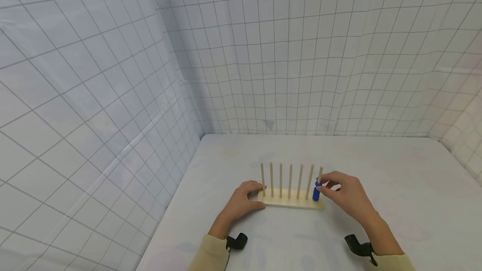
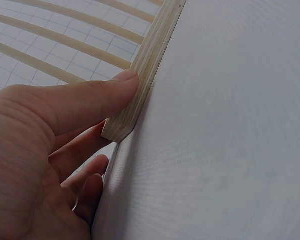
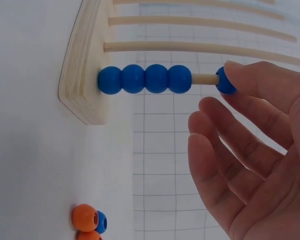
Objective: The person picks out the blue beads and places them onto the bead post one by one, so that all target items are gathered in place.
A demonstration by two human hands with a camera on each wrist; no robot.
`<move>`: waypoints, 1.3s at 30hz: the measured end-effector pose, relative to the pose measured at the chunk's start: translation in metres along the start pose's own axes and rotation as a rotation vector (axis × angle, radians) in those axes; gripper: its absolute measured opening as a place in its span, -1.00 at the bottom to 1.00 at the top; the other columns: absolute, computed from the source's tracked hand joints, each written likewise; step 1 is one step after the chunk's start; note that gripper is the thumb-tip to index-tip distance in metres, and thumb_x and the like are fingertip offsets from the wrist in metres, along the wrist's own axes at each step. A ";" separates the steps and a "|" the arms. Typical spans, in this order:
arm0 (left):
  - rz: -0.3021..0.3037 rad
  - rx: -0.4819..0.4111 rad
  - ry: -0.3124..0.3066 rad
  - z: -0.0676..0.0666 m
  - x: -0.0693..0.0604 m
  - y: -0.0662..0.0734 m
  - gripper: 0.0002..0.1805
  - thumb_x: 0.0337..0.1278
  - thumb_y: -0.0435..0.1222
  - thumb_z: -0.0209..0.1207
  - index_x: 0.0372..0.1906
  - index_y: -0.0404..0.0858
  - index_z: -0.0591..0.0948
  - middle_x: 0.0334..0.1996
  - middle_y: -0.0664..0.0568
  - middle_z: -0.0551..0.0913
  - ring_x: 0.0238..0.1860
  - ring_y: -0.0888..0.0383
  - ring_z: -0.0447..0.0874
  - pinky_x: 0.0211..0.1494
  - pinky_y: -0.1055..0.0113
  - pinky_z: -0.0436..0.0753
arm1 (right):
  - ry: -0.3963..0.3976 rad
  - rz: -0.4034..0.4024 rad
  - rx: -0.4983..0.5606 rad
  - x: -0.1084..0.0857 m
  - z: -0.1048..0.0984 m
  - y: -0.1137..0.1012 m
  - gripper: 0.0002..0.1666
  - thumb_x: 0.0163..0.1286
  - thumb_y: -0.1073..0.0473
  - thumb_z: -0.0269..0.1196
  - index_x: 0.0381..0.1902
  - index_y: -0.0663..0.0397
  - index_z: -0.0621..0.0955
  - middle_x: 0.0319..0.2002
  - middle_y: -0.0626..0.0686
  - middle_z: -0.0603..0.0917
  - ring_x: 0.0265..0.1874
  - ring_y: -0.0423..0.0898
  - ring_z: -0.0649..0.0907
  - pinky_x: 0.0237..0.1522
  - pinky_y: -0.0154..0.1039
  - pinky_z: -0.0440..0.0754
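Note:
A wooden board (image 1: pixel 290 205) with a row of upright pegs stands on the table. My left hand (image 1: pixel 241 200) grips its left end, the thumb (image 2: pixel 115 92) against the near edge (image 2: pixel 152 55) in the left wrist view. On the rightmost peg, several blue beads (image 3: pixel 156 78) sit stacked against the base. Above them my right hand (image 1: pixel 352 195) pinches another blue bead (image 3: pixel 224 82) between thumb and index finger, with the peg running into it and a gap below it. The other right fingers (image 3: pixel 225 145) are loosely bent, touching nothing.
Loose orange beads (image 3: pixel 84 218) and a blue bead (image 3: pixel 102 222) lie beside the board's right end in the right wrist view. The other pegs (image 1: pixel 290 181) stand bare between the hands. Grid-patterned sheets (image 1: pixel 282 53) hang behind and at both sides of the table.

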State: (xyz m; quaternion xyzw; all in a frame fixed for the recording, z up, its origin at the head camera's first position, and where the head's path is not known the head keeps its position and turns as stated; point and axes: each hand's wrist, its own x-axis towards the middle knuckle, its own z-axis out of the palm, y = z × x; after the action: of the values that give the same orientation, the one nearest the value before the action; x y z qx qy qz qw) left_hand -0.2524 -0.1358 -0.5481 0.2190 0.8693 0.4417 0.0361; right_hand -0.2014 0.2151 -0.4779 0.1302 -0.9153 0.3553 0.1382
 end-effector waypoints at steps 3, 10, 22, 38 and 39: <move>-0.007 -0.004 0.000 0.000 0.000 0.000 -0.38 -0.09 -0.11 0.56 0.19 -0.05 0.68 0.27 0.05 0.52 0.35 0.05 0.38 0.40 0.00 0.35 | -0.004 0.001 -0.001 0.000 0.001 0.000 -0.75 0.24 0.14 0.49 -0.11 -0.09 0.75 -0.22 -0.20 0.72 -0.27 -0.20 0.66 -0.28 -0.24 0.68; -0.012 -0.005 0.005 0.000 -0.001 0.002 -0.38 -0.08 -0.13 0.55 0.19 -0.09 0.67 0.29 0.00 0.50 0.36 0.01 0.38 0.40 -0.02 0.36 | -0.008 0.010 -0.009 0.000 0.002 0.001 -0.74 0.23 0.14 0.50 -0.11 -0.05 0.75 -0.21 -0.15 0.73 -0.27 -0.17 0.67 -0.27 -0.18 0.70; -0.010 0.000 0.006 -0.001 -0.001 0.002 -0.38 -0.07 -0.12 0.55 0.19 -0.10 0.67 0.30 -0.01 0.50 0.36 0.00 0.37 0.40 -0.03 0.35 | -0.018 0.027 -0.004 0.000 0.005 0.004 -0.73 0.23 0.12 0.50 -0.10 -0.05 0.75 -0.20 -0.15 0.73 -0.27 -0.18 0.67 -0.26 -0.18 0.69; 0.000 -0.002 0.002 0.000 -0.001 0.000 -0.38 -0.07 -0.09 0.54 0.20 -0.03 0.67 0.28 0.04 0.51 0.36 0.01 0.38 0.40 -0.04 0.35 | -0.016 0.026 -0.002 -0.001 0.003 0.001 -0.72 0.22 0.10 0.51 -0.10 -0.05 0.76 -0.21 -0.15 0.73 -0.28 -0.18 0.67 -0.25 -0.14 0.69; 0.000 -0.005 0.001 0.000 -0.001 0.001 -0.38 -0.07 -0.09 0.54 0.20 -0.03 0.67 0.27 0.04 0.51 0.36 0.01 0.38 0.40 -0.04 0.35 | -0.015 0.024 -0.003 -0.001 0.002 0.001 -0.72 0.22 0.10 0.51 -0.11 -0.05 0.76 -0.21 -0.15 0.73 -0.28 -0.18 0.67 -0.25 -0.14 0.69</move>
State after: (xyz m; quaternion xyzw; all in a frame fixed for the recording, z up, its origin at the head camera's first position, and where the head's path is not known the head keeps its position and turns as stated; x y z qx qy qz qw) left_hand -0.2515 -0.1357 -0.5478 0.2185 0.8683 0.4438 0.0362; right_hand -0.2013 0.2145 -0.4807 0.1216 -0.9184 0.3544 0.1271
